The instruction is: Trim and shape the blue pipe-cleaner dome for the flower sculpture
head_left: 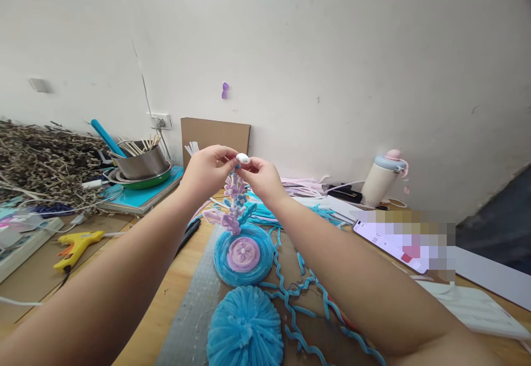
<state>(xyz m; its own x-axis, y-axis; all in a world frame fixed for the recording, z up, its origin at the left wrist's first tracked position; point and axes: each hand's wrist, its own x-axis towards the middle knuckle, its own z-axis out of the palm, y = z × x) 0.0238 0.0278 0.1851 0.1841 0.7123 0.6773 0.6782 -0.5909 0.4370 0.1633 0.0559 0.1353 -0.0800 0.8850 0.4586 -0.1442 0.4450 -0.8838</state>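
My left hand (pixel 210 168) and my right hand (pixel 265 178) meet in the middle, both closed in a pinch. Between their fingertips is the top of an upright pipe-cleaner flower stalk (pixel 234 186), with pink and blue flowers and leaf-like loops. A small white tip (pixel 243 158) shows at its top; the exact grip of each finger is partly hidden. Just below the stalk lies a round blue pipe-cleaner coil (pixel 222 266) with a pink centre bearing a small flower. Nearer to me sits a gathered blue fuzzy ball (pixel 244 327).
Wavy blue pipe cleaners (pixel 292 310) lie to the right, and straight ones (pixel 265 214) behind. A yellow glue gun (pixel 78 247) and metal bowl (pixel 141 162) are left. On the right are a phone (pixel 381 241) and cream bottle (pixel 381 181).
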